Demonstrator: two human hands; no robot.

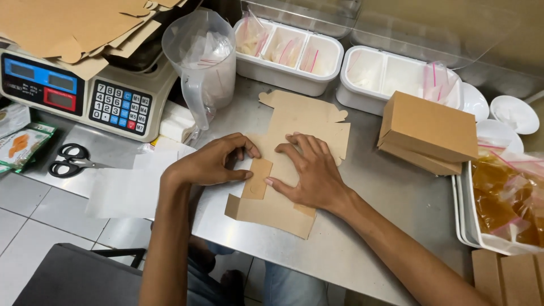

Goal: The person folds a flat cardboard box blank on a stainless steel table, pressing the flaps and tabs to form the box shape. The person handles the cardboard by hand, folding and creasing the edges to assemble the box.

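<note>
Pressing hands on flat carton.

A stainless steel counter carries everything. A flat brown cardboard box blank lies near its front edge, with both hands pressed on it. Toward the left edge sit a weighing scale, black-handled scissors, sheets of white paper overhanging the front edge, and a green snack packet. Just behind the blank stands a clear plastic jug. Along the back edge are two white divided trays. Toward the right edge rest two stacked folded brown boxes, small white bowls, and a white tray of bagged amber sauce.
</note>
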